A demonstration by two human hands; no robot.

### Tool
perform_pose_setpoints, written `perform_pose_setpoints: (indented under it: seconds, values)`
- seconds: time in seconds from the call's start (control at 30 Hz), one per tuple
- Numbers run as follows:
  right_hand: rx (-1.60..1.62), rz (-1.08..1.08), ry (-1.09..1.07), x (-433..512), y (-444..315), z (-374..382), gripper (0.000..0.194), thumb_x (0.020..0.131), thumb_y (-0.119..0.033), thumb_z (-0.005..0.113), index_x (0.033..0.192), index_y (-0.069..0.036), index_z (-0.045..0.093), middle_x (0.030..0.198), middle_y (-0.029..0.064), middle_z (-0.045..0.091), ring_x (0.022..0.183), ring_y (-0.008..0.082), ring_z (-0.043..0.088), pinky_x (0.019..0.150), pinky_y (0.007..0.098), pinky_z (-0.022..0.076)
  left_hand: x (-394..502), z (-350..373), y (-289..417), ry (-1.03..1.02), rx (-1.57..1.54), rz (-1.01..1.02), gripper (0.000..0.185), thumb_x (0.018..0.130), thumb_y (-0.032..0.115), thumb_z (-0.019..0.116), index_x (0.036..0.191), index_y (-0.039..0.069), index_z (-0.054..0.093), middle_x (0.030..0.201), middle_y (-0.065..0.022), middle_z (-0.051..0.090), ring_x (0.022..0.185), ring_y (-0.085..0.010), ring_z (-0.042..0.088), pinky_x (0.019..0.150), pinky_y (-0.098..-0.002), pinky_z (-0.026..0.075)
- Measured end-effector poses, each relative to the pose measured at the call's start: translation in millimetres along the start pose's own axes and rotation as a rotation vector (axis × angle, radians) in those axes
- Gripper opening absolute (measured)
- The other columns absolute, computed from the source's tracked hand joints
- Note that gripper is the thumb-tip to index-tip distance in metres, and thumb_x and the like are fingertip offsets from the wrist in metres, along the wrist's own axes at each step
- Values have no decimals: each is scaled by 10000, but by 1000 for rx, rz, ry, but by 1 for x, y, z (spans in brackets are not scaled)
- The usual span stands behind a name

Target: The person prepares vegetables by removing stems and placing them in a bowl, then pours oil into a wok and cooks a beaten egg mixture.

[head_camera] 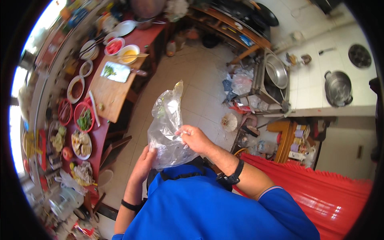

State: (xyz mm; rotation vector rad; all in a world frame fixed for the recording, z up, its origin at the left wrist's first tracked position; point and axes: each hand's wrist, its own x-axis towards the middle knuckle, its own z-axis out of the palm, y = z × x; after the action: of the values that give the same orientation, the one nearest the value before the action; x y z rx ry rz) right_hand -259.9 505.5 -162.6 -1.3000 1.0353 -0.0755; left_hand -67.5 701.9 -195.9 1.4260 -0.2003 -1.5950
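A clear plastic bag [163,132] hangs in front of my body, crumpled and see-through. My right hand [193,138] pinches the bag near its middle between thumb and fingers. Against the bag's lower left side rests my left hand [147,159], its fingers partly hidden behind the plastic. Some green and yellow bits [162,109] show at the bag's upper part; whether they lie inside or are printed on it I cannot tell.
To the left, a red table [103,139] bears a wooden cutting board [102,90], a cleaver [117,72] with chopped greens, and several bowls. A sink basin [276,70] stands right, beside a counter with a steamer pot [338,88]. Plastic bags [241,82] lie below the sink.
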Motion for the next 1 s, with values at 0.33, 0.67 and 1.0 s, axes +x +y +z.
perform_pose_setpoints:
  seconds: [0.33, 0.67, 1.0]
  values:
    - [224, -136, 254, -44, 99, -164, 582, 998, -327, 689, 1409, 41, 505, 1284, 251, 664, 1201, 284, 659, 1023, 411, 522, 97, 270, 9, -326, 864, 347, 561, 960, 222, 690, 1425, -23, 495, 1380, -285, 575, 1291, -468, 558, 1077, -466, 486]
    - [762, 192, 656, -72, 199, -293, 453, 918, -8, 541, 1369, 27, 566, 1142, 149, 701, 924, 223, 709, 775, 361, 593, 160, 319, 34, -484, 777, 113, 441, 1070, 182, 608, 1447, -30, 523, 1280, -160, 711, 1219, -217, 652, 1055, -354, 510]
    - [42, 304, 1312, -54, 311, -490, 482, 901, -29, 550, 1383, -15, 558, 1084, 243, 705, 972, 396, 684, 866, 471, 543, 224, 306, 35, -319, 1112, 82, 420, 1032, 246, 637, 1355, -18, 591, 1126, -180, 776, 1065, -251, 745, 926, -361, 566]
